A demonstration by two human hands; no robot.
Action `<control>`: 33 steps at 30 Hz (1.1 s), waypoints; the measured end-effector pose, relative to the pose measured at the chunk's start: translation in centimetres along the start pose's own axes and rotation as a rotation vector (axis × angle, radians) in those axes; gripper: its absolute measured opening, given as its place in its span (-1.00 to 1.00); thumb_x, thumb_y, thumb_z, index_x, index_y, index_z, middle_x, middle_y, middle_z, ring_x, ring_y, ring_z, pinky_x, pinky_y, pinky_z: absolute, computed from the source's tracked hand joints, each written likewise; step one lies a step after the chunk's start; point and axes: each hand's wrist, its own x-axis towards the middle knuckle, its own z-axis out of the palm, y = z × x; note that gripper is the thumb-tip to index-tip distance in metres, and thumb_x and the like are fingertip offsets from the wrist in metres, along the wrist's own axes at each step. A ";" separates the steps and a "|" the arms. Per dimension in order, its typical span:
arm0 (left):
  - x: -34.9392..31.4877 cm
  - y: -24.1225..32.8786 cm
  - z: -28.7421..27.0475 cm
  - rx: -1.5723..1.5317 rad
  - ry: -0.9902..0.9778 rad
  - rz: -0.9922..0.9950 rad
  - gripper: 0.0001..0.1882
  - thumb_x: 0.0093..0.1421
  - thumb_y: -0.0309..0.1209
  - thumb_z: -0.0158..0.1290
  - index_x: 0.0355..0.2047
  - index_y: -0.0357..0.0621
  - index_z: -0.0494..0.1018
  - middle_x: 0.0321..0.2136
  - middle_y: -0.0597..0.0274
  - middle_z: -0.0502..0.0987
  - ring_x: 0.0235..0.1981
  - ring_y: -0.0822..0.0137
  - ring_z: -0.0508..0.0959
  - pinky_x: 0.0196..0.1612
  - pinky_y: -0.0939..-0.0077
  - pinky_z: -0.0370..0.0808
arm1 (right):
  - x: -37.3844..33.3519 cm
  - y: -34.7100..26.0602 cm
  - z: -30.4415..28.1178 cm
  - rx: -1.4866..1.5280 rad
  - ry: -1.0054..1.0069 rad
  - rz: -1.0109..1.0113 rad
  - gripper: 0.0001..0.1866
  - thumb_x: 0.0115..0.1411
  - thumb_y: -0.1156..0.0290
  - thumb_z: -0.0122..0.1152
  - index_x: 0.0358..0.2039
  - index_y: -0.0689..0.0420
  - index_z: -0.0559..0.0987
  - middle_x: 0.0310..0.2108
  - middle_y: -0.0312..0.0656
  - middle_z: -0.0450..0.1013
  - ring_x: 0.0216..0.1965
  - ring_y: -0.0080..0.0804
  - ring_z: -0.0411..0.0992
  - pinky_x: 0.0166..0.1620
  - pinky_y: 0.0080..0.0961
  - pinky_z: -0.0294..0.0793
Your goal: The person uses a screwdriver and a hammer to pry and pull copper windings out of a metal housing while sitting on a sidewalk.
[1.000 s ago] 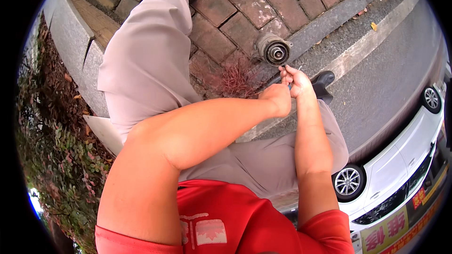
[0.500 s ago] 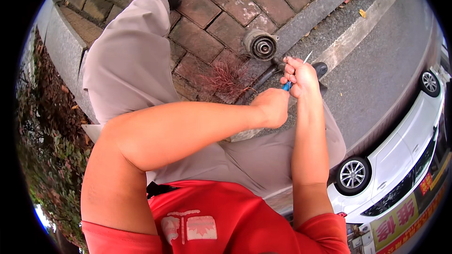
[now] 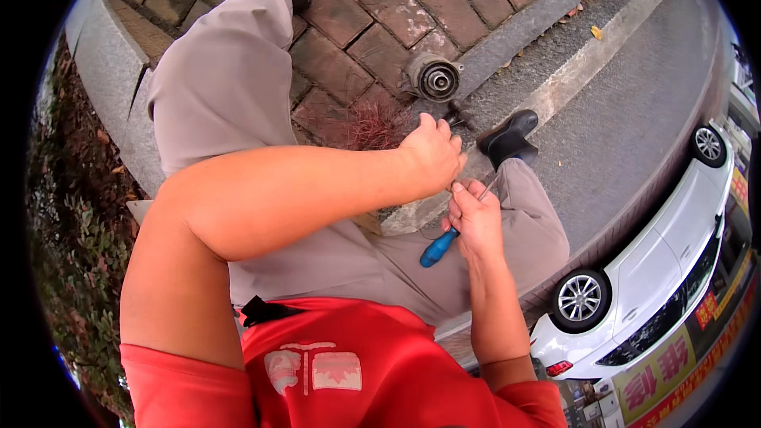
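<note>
My right hand is closed around a screwdriver with a blue handle. The handle points down toward my lap, and the thin shaft sticks out past the fingers on the other side. My left hand is just above it, back of the hand up and fingers curled. Its fingertips meet my right fingers, and what they pinch is hidden. A thin wire seems to loop beside my right hand. Beyond my hands a round metal motor part stands on the paving. Next to it lies a tangle of reddish wire.
A dark tool, partly hidden, lies by the motor part. My legs in grey trousers spread to both sides, one black shoe on the asphalt. A kerb edges the brick paving. A white car is at the right, shrubs at the left.
My left hand has let go of the blue handle and moved up and left. The screwdriver now sits in my right hand, which has come down nearer my lap.
</note>
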 end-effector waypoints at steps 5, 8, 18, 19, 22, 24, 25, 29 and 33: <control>1.3 0.3 0.8 -0.202 0.214 0.279 -0.81 0.10 -0.34 0.01 -0.29 -0.06 0.53 -0.31 0.17 0.55 -0.22 0.14 0.56 -0.25 0.25 0.46 | -3.0 -0.5 -2.6 0.061 0.069 -0.067 -0.87 0.31 0.41 0.03 -0.31 0.22 0.44 -0.72 -0.43 0.15 -0.73 -0.65 0.07 -0.58 -0.54 0.29; 1.8 1.0 0.9 -0.217 0.267 0.235 -0.85 0.07 -0.37 0.01 -0.38 -0.07 0.53 -0.39 0.13 0.57 -0.31 0.13 0.59 -0.28 0.26 0.49 | -3.4 -0.7 -3.2 0.064 0.023 -0.071 -0.83 0.33 0.37 0.02 -0.29 0.22 0.44 -0.70 -0.40 0.18 -0.74 -0.64 0.07 -0.57 -0.55 0.30; 2.4 1.6 0.3 -0.354 0.182 0.141 -0.87 0.07 -0.42 0.00 -0.42 -0.15 0.51 -0.43 0.06 0.57 -0.37 0.14 0.64 -0.27 0.28 0.55 | 15.7 -4.5 -7.3 0.054 0.026 0.199 -0.64 0.41 0.26 -0.12 -0.10 0.35 0.43 -0.33 0.02 0.53 -0.65 -0.51 0.28 -0.58 -0.60 0.37; 2.2 1.7 0.6 -0.320 0.181 0.156 -0.87 0.07 -0.42 0.00 -0.42 -0.16 0.52 -0.43 0.07 0.57 -0.37 0.14 0.63 -0.27 0.28 0.54 | 17.6 -4.2 -5.5 0.074 -0.075 0.314 -0.65 0.40 0.28 -0.12 -0.10 0.36 0.43 -0.29 0.05 0.54 -0.65 -0.51 0.28 -0.59 -0.60 0.35; 2.1 1.6 0.8 -0.307 0.095 0.143 -0.86 0.07 -0.42 0.00 -0.42 -0.16 0.53 -0.43 0.09 0.57 -0.37 0.16 0.62 -0.28 0.27 0.53 | 20.5 -4.0 -2.3 0.133 -0.177 0.382 -0.72 0.38 0.33 -0.07 -0.16 0.33 0.45 -0.29 0.04 0.55 -0.70 -0.62 0.21 -0.59 -0.65 0.34; 1.8 1.6 0.3 -0.319 0.043 0.121 -0.86 0.07 -0.42 0.00 -0.42 -0.16 0.53 -0.43 0.10 0.56 -0.37 0.16 0.62 -0.27 0.26 0.52 | 22.3 -3.7 -1.7 0.262 -0.178 0.444 -0.78 0.37 0.37 -0.08 -0.21 0.29 0.43 -0.39 -0.05 0.54 -0.71 -0.63 0.18 -0.61 -0.63 0.29; 1.7 1.5 0.1 -0.318 0.033 0.114 -0.86 0.07 -0.42 0.00 -0.42 -0.15 0.53 -0.43 0.10 0.56 -0.37 0.16 0.61 -0.26 0.26 0.51 | 22.7 -3.6 -2.0 0.262 -0.167 0.444 -0.79 0.37 0.38 -0.08 -0.24 0.27 0.43 -0.47 -0.13 0.48 -0.72 -0.65 0.15 -0.61 -0.64 0.27; 1.6 0.8 0.8 -0.324 0.119 0.107 -0.87 0.06 -0.41 0.01 -0.44 -0.15 0.53 -0.44 0.11 0.55 -0.34 0.15 0.60 -0.21 0.26 0.50 | 22.2 -4.6 -2.2 0.216 -0.070 0.362 -0.83 0.37 0.39 -0.09 -0.31 0.20 0.40 -0.70 -0.44 0.17 -0.78 -0.68 0.01 -0.61 -0.62 0.19; 1.2 1.8 -0.6 -0.315 0.222 0.187 -0.88 0.05 -0.41 0.03 -0.43 -0.14 0.53 -0.43 0.10 0.55 -0.34 0.12 0.59 -0.21 0.26 0.49 | 18.6 -8.3 -2.4 0.166 -0.062 0.179 -0.83 0.37 0.40 -0.09 -0.30 0.21 0.40 -0.70 -0.45 0.18 -0.78 -0.66 0.01 -0.60 -0.57 0.23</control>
